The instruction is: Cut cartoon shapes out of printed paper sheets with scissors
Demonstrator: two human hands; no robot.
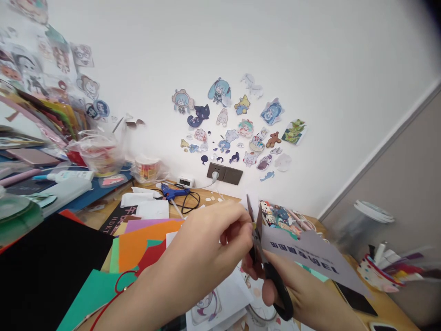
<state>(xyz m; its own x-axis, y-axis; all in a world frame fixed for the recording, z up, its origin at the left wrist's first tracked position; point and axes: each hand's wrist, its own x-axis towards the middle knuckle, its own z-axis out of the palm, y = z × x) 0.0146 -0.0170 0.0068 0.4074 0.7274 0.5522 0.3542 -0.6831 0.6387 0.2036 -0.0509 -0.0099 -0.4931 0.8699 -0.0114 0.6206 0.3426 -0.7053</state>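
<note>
My right hand (303, 294) grips black-handled scissors (263, 257), whose blades are parted and point upward. My left hand (213, 239) pinches something small right at the blades; I cannot make out what it is. A sheet of paper with dark printed characters (310, 255) lies just right of the blades, over my right hand; which fingers hold it is hidden. A red string (117, 287) loops around my left wrist.
Coloured paper sheets (138, 248) and black felt (44, 266) cover the desk at left. A blue glue gun (174, 192) lies near the wall socket (224, 174). Stickers (241, 124) dot the wall. Plastic tubs (99, 154) stand left, a pen holder (379, 271) right.
</note>
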